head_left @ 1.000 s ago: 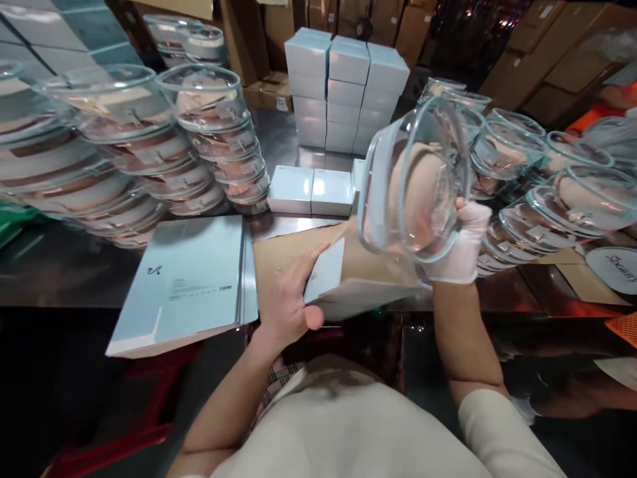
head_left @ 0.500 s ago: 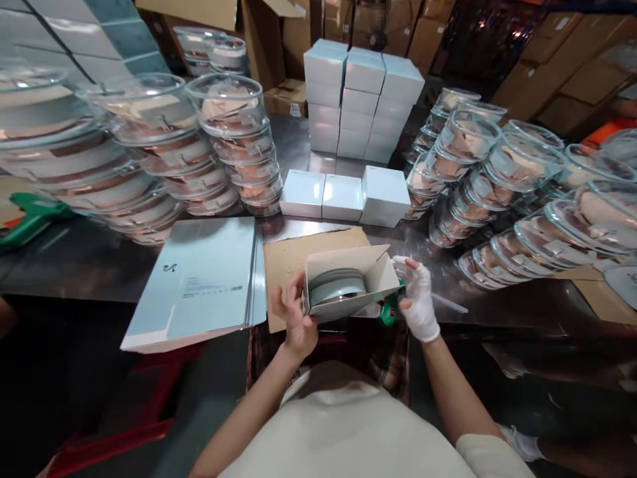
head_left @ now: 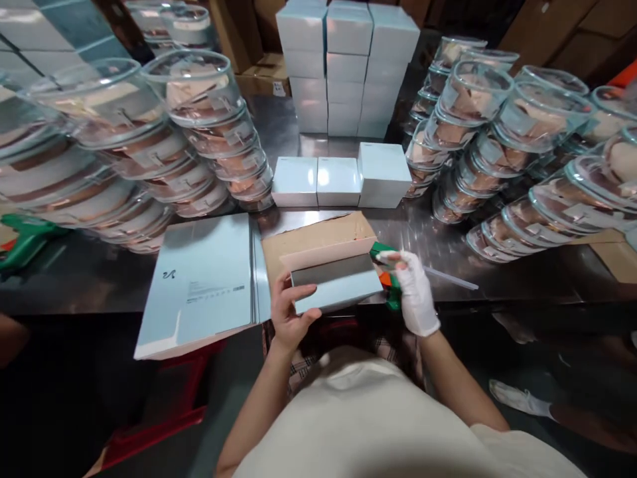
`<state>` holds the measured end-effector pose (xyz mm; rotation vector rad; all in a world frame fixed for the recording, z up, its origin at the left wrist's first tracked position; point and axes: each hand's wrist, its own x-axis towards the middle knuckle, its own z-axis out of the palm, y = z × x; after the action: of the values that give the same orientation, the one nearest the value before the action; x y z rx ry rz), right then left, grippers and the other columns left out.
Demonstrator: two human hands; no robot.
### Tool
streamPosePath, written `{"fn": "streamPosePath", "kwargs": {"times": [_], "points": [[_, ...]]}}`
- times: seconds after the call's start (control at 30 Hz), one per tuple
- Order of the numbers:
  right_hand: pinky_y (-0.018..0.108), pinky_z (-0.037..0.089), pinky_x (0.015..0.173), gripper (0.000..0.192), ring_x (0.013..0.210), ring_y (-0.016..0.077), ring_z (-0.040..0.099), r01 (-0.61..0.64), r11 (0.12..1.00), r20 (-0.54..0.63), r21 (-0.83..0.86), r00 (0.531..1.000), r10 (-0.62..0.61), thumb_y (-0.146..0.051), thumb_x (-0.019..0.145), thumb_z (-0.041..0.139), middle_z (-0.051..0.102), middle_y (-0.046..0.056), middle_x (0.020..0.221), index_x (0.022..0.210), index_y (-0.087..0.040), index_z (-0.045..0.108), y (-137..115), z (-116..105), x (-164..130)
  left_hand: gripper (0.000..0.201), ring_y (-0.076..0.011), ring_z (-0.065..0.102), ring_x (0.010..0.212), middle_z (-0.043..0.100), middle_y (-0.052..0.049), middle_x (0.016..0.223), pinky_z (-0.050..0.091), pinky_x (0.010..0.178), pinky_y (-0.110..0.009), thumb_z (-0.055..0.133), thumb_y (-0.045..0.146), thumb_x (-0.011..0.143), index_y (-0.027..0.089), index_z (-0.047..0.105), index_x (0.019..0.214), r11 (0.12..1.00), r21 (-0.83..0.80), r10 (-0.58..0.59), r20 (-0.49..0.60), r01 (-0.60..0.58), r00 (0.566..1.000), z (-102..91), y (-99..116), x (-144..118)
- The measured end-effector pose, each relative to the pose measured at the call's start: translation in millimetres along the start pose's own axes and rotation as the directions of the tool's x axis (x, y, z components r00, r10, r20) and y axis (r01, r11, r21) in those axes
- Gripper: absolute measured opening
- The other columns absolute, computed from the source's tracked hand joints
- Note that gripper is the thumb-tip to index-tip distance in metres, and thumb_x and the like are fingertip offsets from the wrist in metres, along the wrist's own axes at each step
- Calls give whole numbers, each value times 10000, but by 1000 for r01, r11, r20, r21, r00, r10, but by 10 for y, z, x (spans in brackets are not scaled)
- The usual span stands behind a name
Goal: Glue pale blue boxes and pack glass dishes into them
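Over at the left edge, a green tool (head_left: 30, 240) with an orange patch lies on the dark table (head_left: 84, 279), and above it rise leaning stacks of clear round containers (head_left: 202, 86), filling the upper left of the frame. Below them, left of centre, there's a pile of flat pale-blue cartons (head_left: 209, 279) with a dark squiggle printed on top, and a red stool (head_left: 154, 431) shows at lower left.

Into the middle, and here's the left hand (head_left: 292, 309), bare, clasping the near left corner of an open box (head_left: 343, 292), thumb outside, a finger across the mouth! That box sits at frame centre, in front of a brown cardboard sheet (head_left: 303, 239), its long flap (head_left: 338, 247) raised at the back, its inside in shadow. Beyond stand three small boxes (head_left: 338, 179) in a row, with a block of stacked boxes (head_left: 348, 66) at upper centre.

Just right of the open box, another green tool (head_left: 394, 295), partly hidden, and beside it the right hand (head_left: 415, 292) in a white glove, fingers bent; whether it grips anything, I can't tell. A translucent stick (head_left: 452, 279) lies beyond, and more container stacks (head_left: 478, 99) crowd the upper right.
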<state>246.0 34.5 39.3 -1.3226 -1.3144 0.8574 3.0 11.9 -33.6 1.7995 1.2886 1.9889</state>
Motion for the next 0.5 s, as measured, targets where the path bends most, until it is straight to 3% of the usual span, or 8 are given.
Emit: {"fn": "streamPosePath", "kwargs": {"times": [0.03, 0.1, 0.17, 0.2, 0.3, 0.37, 0.5], "points": [[423, 516, 1044, 390, 1141, 270, 689, -54, 972, -49, -230, 998, 44, -586, 985, 538, 739, 116, 1164, 1061, -223, 657, 77, -146, -4, 555, -271, 644, 1196, 685, -73, 1002, 511, 1060, -405, 661, 766, 867, 225, 750, 949, 999, 15, -32, 25, 31, 999, -36, -32, 11], [454, 503, 999, 452, 1072, 319, 697, -221, 769, -128, -600, 975, 181, -630, 954, 545, 742, 140, 1010, 899, -200, 674, 233, -357, -3, 656, -294, 635, 1209, 678, -87, 1022, 500, 1084, -436, 650, 851, 800, 221, 751, 949, 997, 36, -70, 66, 68, 995, -80, -96, 14], [440, 508, 919, 437, 1011, 338, 710, -349, 587, -153, -730, 921, 357, -634, 859, 666, 744, 153, 997, 884, -197, 676, 367, -425, 26, 645, -307, 612, 1258, 667, -79, 1021, 453, 1146, -455, 705, 830, 772, 235, 748, 1014, 999, 22, -31, 85, 29, 996, -75, -156, -4], [418, 507, 884, 418, 986, 334, 714, -392, 581, -146, -713, 894, 423, -599, 791, 743, 748, 151, 998, 894, -199, 678, 424, -415, 52, 595, -301, 612, 1263, 662, -67, 1014, 421, 1179, -458, 757, 765, 778, 245, 738, 1068, 1000, 7, 4, 90, -5, 996, -56, -181, -13], [357, 497, 778, 377, 873, 292, 702, -495, 738, -130, -458, 859, 495, -424, 608, 847, 740, 96, 857, 851, -205, 660, 554, -354, 153, 462, -260, 650, 1185, 657, -30, 1002, 356, 1234, -464, 832, 520, 832, 263, 685, 1187, 996, -27, 84, 77, -82, 994, 16, -193, -9], [334, 487, 689, 310, 753, 253, 672, -510, 814, -90, -280, 858, 506, -424, 610, 804, 692, 43, 704, 768, -218, 633, 596, -366, 206, 398, -244, 667, 1121, 662, -20, 1005, 360, 1233, -475, 807, 463, 868, 262, 676, 1186, 995, -29, 92, 9, -92, 996, 30, -107, 19], [317, 481, 550, 345, 571, 198, 605, -493, 864, -1, -106, 869, 496, -560, 678, 691, 635, -7, 596, 748, -244, 572, 520, -481, 182, 367, -224, 681, 1028, 675, 2, 979, 387, 1227, -475, 821, 468, 849, 273, 710, 1141, 997, 42, 64, -127, -59, 990, -51, 249, 6]]}}
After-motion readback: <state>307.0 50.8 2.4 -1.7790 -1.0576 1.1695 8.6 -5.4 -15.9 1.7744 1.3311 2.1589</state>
